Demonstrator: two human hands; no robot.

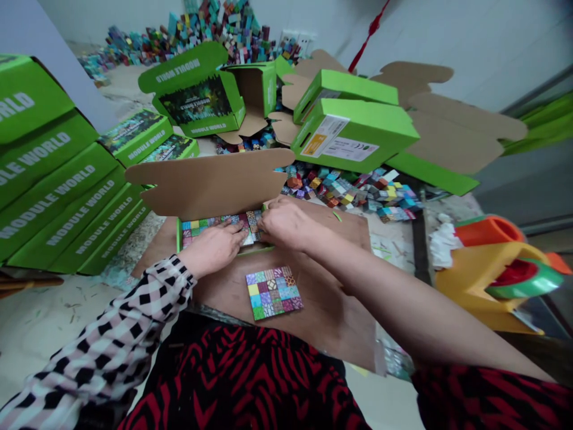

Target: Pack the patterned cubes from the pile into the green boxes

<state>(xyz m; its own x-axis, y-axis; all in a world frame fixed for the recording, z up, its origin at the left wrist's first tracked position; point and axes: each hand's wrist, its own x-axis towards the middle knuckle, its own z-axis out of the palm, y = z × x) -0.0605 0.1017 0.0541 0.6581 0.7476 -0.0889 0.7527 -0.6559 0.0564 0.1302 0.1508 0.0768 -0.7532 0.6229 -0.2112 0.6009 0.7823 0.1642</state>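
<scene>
Cubes (197,227), multicoloured, line the open green cardboard box (179,236) under my flat left hand (215,248); my right hand (285,224) curls at its right end, grip unclear; one square multicoloured slab (274,292) lies unpacked in front.

Pale wall (474,36), white sockets (306,42), hanging red cord (375,25); light floor (40,334).

Holds left arm (111,325) and right arm (376,283) stretched forward, angled inward; lays left hand (213,248) palm down with fingers (236,229) extended; bends right hand (284,224) beside it with fingers curled.
</scene>
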